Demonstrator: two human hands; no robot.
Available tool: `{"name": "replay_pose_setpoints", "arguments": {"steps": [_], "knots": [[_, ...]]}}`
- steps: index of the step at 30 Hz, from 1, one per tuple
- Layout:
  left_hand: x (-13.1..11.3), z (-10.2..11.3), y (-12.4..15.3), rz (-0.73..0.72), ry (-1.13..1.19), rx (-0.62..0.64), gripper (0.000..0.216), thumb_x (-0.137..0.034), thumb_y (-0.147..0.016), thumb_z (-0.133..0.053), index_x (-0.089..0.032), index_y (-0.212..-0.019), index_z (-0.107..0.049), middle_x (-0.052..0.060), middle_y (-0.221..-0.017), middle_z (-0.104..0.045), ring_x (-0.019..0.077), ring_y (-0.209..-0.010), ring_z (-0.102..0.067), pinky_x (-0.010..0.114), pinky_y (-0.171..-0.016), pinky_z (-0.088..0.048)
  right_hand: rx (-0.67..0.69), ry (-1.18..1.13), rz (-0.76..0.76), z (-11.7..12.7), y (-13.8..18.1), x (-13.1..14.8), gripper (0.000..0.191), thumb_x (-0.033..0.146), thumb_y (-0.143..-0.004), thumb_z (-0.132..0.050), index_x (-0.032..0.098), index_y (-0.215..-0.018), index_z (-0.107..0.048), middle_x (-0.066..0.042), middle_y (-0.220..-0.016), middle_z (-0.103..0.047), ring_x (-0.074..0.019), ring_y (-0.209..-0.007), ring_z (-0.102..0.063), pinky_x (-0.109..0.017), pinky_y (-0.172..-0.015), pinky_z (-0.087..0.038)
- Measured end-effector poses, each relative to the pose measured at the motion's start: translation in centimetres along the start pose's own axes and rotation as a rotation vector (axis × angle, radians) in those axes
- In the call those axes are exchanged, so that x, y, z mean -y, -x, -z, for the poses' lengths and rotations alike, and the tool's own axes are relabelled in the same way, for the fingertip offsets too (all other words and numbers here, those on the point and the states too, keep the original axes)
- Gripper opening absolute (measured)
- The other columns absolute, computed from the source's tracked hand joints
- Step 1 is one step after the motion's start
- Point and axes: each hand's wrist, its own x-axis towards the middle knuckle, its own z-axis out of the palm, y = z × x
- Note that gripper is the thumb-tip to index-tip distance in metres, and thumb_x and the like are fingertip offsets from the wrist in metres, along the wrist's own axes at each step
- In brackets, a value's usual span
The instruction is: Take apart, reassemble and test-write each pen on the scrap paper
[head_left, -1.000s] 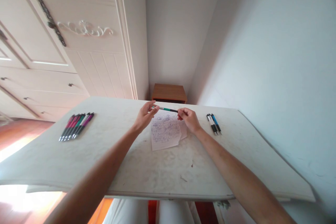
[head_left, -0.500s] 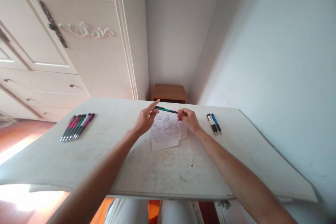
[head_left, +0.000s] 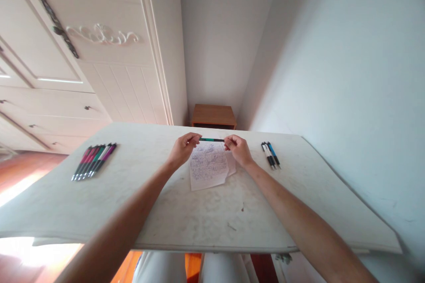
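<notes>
Head view: green pen (head_left: 211, 139) lies level, long axis left–right, over the scribbled paper (head_left: 208, 166); left hand (head_left: 183, 149) and right hand (head_left: 238, 148) each pinch one end, equally near.

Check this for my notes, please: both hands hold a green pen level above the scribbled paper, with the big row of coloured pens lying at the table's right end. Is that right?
Not quite. In the head view the left hand and right hand do hold the green pen level above the scribbled paper, but the big row of coloured pens lies at the left end of the table. At the right lies a smaller group of pens.
</notes>
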Motion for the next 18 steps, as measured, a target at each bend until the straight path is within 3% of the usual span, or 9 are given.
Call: {"name": "replay_pose_setpoints", "arguments": {"steps": [4,8,10,13,18], "knots": [[-0.55,-0.12,0.13,-0.097,-0.05,-0.023,0.022,-0.027,-0.08,-0.057,-0.02,-0.096,-0.07,0.007,-0.101,-0.068,0.0173,-0.084,-0.062,0.027,-0.068,-0.048,-0.005,0.026,-0.004,0.04,-0.03,-0.01,0.034,0.053,-0.079,-0.06,0.02,-0.069,-0.06,-0.002,-0.064,-0.063,-0.0159,-0.057,-0.061,-0.029,-0.06,-0.049],[-0.63,-0.2,0.26,-0.108,-0.013,-0.041,0.045,-0.029,-0.076,-0.064,-0.02,-0.119,-0.062,0.01,-0.114,-0.064,0.0194,-0.094,-0.062,0.028,-0.069,-0.05,-0.01,0.032,-0.008,-0.1,0.1,0.37,0.034,0.053,-0.079,-0.059,0.021,-0.069,-0.06,-0.001,-0.063,-0.062,-0.0157,-0.058,-0.06,-0.029,-0.061,-0.048],[-0.57,-0.22,0.33,-0.07,-0.031,-0.029,0.049,-0.035,-0.075,-0.067,-0.018,-0.121,-0.06,0.011,-0.114,-0.063,0.0193,-0.091,-0.061,0.027,-0.066,-0.049,-0.017,0.029,-0.005,-0.14,0.16,0.55,0.033,0.052,-0.08,-0.058,0.021,-0.069,-0.059,-0.001,-0.064,-0.062,-0.0156,-0.058,-0.06,-0.029,-0.061,-0.048],[-0.49,-0.3,0.41,0.0,-0.056,-0.001,0.047,-0.046,-0.08,-0.064,-0.016,-0.115,-0.064,0.01,-0.104,-0.066,0.0168,-0.078,-0.059,0.027,-0.063,-0.046,-0.025,0.037,0.006,-0.11,0.19,0.67,0.031,0.049,-0.08,-0.058,0.021,-0.069,-0.059,-0.002,-0.065,-0.062,-0.0155,-0.058,-0.06,-0.029,-0.061,-0.048],[0.2,-0.65,0.14,0.028,0.071,-0.004,0.049,-0.058,-0.088,-0.047,-0.015,-0.095,-0.07,0.003,-0.068,-0.06,0.0145,-0.063,-0.053,0.026,-0.058,-0.042,-0.034,0.029,0.022,-0.11,0.24,0.56,0.03,0.049,-0.081,-0.058,0.021,-0.071,-0.059,-0.002,-0.065,-0.062,-0.0156,-0.058,-0.06,-0.029,-0.059,-0.048]]}}
